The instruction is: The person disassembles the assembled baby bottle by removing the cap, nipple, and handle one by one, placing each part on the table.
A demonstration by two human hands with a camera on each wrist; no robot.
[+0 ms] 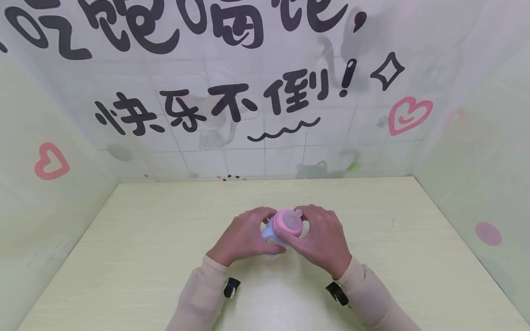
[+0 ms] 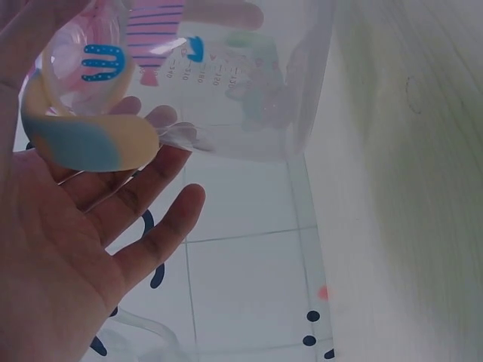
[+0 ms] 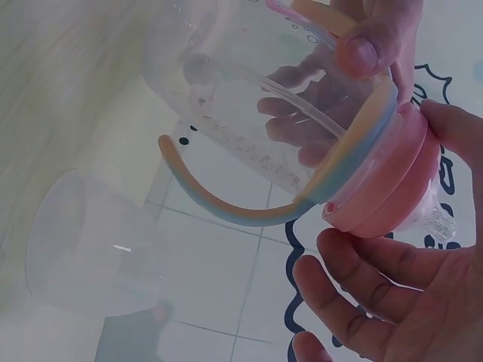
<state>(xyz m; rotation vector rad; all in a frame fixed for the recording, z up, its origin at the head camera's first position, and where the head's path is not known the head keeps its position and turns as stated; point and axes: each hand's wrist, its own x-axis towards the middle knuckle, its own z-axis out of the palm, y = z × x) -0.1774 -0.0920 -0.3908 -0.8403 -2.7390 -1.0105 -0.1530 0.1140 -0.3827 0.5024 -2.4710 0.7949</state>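
Pink collar [image 3: 389, 177] up top, clear plastic below: that's the bottle [image 2: 241, 98], mid-scene over the table, leaning so its teat [image 3: 434, 222] points up and right. Left hand [image 1: 252, 232] grips around it, thumb at the blue-and-peach handle [image 3: 249, 215], fingers showing through the clear wall, the outermost one sticking out free. Right hand [image 1: 323, 236] pinches the collar, thumb one side, fingertips the other, close by the teat!

And here's the danger, as I judge it: that left grip looks light, so a hard turn at the collar could spin the whole bottle with it. Smooth plastic under mere fingertips might slip, too, and with that lean, the base could swing away. I can't tell whether it touches the table. Squeeze unevenly and the collar could sit crooked; slide a finger upward and the teat gets bent or smeared. Inside, the straw [image 3: 302, 102] slants, and might snag if the collar came away at an angle.

Out beyond, in the right-wrist view, a clear cover [image 3: 90, 249] sits on the pale table [image 1: 145, 266]; a stray hand or swinging bottle could topple it. Nearer us, black devices [image 1: 338, 294] at the beige sleeves [image 1: 196, 292] might bump one another if the wrists crossed. Far behind, the lettered wall [image 1: 244, 165] looks safely out of reach.
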